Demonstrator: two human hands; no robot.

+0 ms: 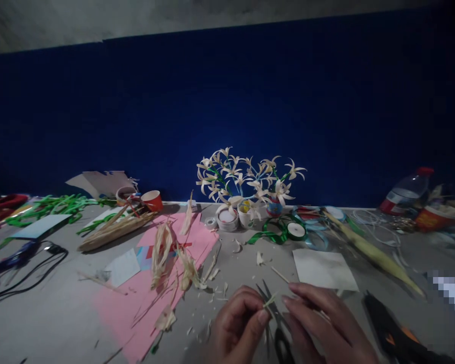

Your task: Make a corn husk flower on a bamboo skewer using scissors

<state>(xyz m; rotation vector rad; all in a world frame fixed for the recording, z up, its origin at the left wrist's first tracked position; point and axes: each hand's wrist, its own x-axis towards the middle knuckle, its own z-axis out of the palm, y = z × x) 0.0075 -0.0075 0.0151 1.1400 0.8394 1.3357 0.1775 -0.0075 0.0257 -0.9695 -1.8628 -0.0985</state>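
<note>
My left hand (239, 324), low in the middle, pinches a small pale-green strip of husk (269, 302) between thumb and fingertips. Just right of it, my right hand (326, 321) has its fingers stretched out, and I make out nothing held in them. Between the two hands are scissors (282, 345) with dark handles, their blade tips pointing away from me; the strip crosses in front of the blades. A thin stick (279, 274) ends near my right fingertips. White flowers made of curled petals (239, 178) stand in small cups at the back.
Pink paper (117, 318) with dried husks (161, 253) lies to the left. A green ribbon spool (296, 231), a white card (325, 269) and a long husk (379, 255) are ahead and right. A black-and-orange tool (396, 333) sits beside my right hand. A bottle (405, 193) leans at the back right.
</note>
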